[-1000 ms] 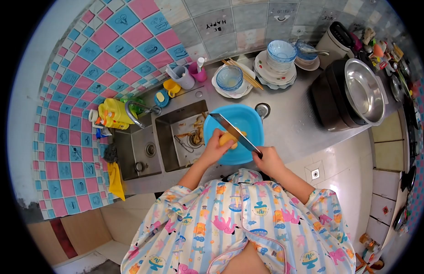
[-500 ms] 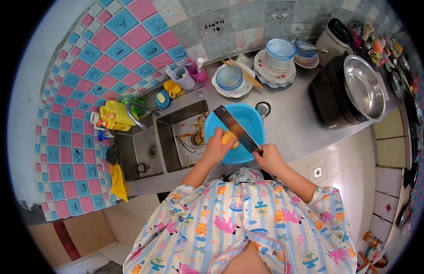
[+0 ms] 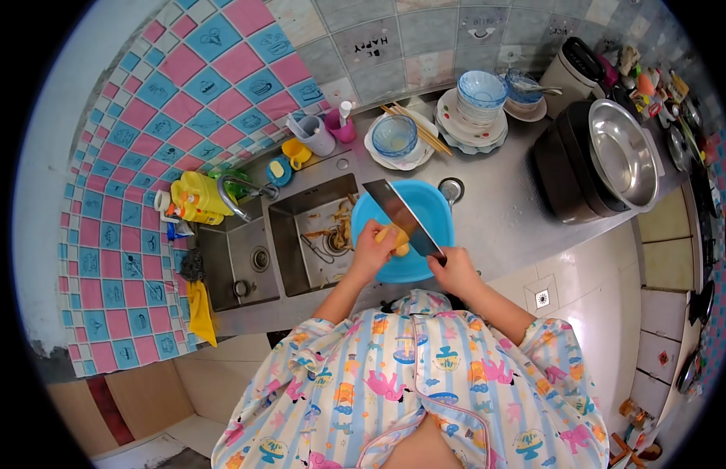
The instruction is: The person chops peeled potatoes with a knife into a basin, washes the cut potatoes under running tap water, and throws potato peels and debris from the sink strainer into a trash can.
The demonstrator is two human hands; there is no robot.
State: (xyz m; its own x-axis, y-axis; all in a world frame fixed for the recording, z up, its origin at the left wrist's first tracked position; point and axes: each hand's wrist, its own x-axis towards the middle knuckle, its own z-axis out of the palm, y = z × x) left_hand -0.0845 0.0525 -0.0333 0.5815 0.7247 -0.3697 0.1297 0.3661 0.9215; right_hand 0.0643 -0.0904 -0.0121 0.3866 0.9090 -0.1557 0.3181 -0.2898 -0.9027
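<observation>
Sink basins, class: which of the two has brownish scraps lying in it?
The right-hand basin, nearer the blue tub: brownish scraps lie on its bottom, while the left-hand basin shows none.

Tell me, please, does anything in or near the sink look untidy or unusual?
Yes. Brownish scraps lie loose in the sink basin beside the blue tub; scattered like that, they look like uncollected waste. Nothing else nearby appears clearly spilled or damaged.
</observation>
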